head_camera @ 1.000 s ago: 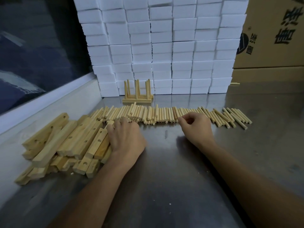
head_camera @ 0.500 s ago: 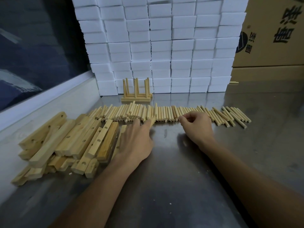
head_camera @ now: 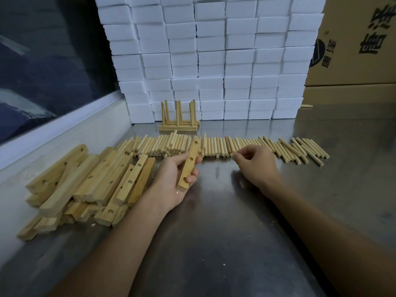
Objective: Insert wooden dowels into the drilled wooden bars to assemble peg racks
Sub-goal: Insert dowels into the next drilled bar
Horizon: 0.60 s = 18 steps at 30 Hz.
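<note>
While your left hand point(head_camera: 171, 179) gripped a drilled bar point(head_camera: 189, 163), your right hand point(head_camera: 255, 162) curled over the dowels point(head_camera: 216, 147), its pinch hidden; a skewed dowel could have jammed

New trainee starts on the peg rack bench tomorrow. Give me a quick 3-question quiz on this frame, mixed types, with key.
1. True or false: the left hand grips a drilled bar lifted clear of the bar pile.
2. Multiple choice: where do the right hand fingertips sit? A) on the white foam blocks B) at the near edge of the dowel row C) on the cardboard box
3. Short answer: what stands behind the dowel row, in front of the white foam blocks?

Key
1. True.
2. B. Whether a dowel is already pinched cannot be told.
3. A finished peg rack, dowels upright in its base bars.
</note>
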Each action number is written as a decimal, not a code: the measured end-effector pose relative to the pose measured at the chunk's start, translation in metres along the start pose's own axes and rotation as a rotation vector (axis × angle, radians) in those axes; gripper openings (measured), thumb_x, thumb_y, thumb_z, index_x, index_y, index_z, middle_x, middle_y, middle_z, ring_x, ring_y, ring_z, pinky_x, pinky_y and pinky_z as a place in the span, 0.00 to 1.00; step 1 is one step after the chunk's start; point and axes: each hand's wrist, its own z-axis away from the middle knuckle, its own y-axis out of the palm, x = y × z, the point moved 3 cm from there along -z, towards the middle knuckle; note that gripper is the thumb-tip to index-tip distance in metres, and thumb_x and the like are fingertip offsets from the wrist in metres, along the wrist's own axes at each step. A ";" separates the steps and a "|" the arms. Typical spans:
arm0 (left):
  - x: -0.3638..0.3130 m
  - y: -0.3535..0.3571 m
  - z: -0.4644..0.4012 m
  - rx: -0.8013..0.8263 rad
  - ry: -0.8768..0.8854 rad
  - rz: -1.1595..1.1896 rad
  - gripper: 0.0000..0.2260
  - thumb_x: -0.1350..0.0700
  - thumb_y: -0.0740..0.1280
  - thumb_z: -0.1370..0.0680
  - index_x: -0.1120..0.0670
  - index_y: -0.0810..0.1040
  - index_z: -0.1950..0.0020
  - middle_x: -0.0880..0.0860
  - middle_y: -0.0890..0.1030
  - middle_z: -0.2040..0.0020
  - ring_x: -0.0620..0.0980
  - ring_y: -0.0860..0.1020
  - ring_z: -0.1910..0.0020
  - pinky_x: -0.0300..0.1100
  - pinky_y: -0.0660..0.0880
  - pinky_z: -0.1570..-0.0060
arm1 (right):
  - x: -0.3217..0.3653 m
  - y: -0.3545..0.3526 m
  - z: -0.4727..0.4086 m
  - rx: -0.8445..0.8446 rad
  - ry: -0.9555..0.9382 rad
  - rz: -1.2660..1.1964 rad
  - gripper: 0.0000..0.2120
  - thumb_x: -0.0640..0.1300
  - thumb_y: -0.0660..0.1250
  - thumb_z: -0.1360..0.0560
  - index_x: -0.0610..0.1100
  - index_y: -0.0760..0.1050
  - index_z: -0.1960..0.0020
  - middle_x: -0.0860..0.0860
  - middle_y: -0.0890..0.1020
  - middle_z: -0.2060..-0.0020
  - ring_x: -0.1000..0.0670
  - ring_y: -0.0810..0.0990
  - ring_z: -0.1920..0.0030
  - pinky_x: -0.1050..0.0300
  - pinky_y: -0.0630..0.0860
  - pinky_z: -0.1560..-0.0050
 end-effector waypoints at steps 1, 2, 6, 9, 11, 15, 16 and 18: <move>0.000 -0.001 0.000 0.010 -0.008 0.024 0.11 0.59 0.58 0.17 0.63 0.77 0.42 0.57 0.82 0.61 0.47 0.73 0.75 0.35 0.67 0.81 | 0.000 0.000 0.000 -0.004 0.000 0.002 0.05 0.44 0.69 0.22 0.50 0.79 0.57 0.53 0.82 0.62 0.51 0.82 0.63 0.56 0.80 0.60; 0.000 -0.002 -0.001 0.013 -0.007 0.026 0.12 0.59 0.57 0.17 0.62 0.77 0.40 0.57 0.83 0.60 0.48 0.74 0.75 0.35 0.68 0.81 | 0.000 0.000 -0.001 -0.006 0.001 0.003 0.05 0.45 0.69 0.22 0.50 0.79 0.57 0.53 0.82 0.62 0.51 0.82 0.63 0.56 0.80 0.61; 0.002 -0.001 -0.003 0.021 0.025 -0.035 0.14 0.58 0.54 0.15 0.61 0.76 0.38 0.58 0.85 0.57 0.49 0.75 0.74 0.37 0.69 0.79 | -0.001 0.001 -0.001 0.000 0.008 0.003 0.04 0.45 0.69 0.22 0.49 0.80 0.55 0.52 0.83 0.62 0.51 0.82 0.64 0.54 0.81 0.59; 0.002 0.001 -0.003 0.044 0.059 -0.089 0.14 0.58 0.53 0.15 0.60 0.75 0.37 0.58 0.85 0.56 0.49 0.74 0.75 0.38 0.68 0.79 | -0.001 0.001 -0.001 0.001 0.002 0.004 0.03 0.45 0.69 0.22 0.48 0.80 0.54 0.52 0.83 0.62 0.50 0.82 0.64 0.53 0.81 0.59; 0.003 0.001 -0.002 0.051 0.101 -0.134 0.14 0.58 0.52 0.15 0.59 0.75 0.38 0.58 0.84 0.58 0.49 0.74 0.75 0.37 0.67 0.79 | -0.001 0.000 -0.001 0.000 0.000 0.003 0.03 0.45 0.69 0.22 0.47 0.80 0.54 0.51 0.82 0.61 0.50 0.81 0.64 0.53 0.81 0.59; 0.007 0.002 0.000 0.028 0.270 -0.270 0.13 0.57 0.53 0.15 0.57 0.77 0.42 0.56 0.80 0.65 0.51 0.71 0.77 0.37 0.64 0.80 | -0.001 0.000 0.000 -0.005 -0.004 0.015 0.03 0.44 0.69 0.22 0.48 0.80 0.55 0.51 0.83 0.62 0.50 0.81 0.65 0.55 0.81 0.61; 0.008 0.003 0.001 0.032 0.296 -0.294 0.12 0.56 0.54 0.15 0.57 0.77 0.44 0.56 0.79 0.66 0.51 0.71 0.77 0.37 0.64 0.80 | -0.002 0.000 0.000 -0.003 -0.003 0.016 0.04 0.44 0.69 0.22 0.48 0.80 0.55 0.51 0.83 0.62 0.50 0.81 0.66 0.55 0.80 0.61; 0.008 0.003 0.002 0.050 0.316 -0.308 0.11 0.55 0.56 0.15 0.58 0.77 0.46 0.56 0.77 0.66 0.51 0.71 0.77 0.38 0.64 0.80 | -0.002 0.001 -0.001 0.004 -0.004 0.026 0.03 0.44 0.69 0.22 0.47 0.80 0.55 0.51 0.83 0.63 0.51 0.81 0.66 0.55 0.81 0.61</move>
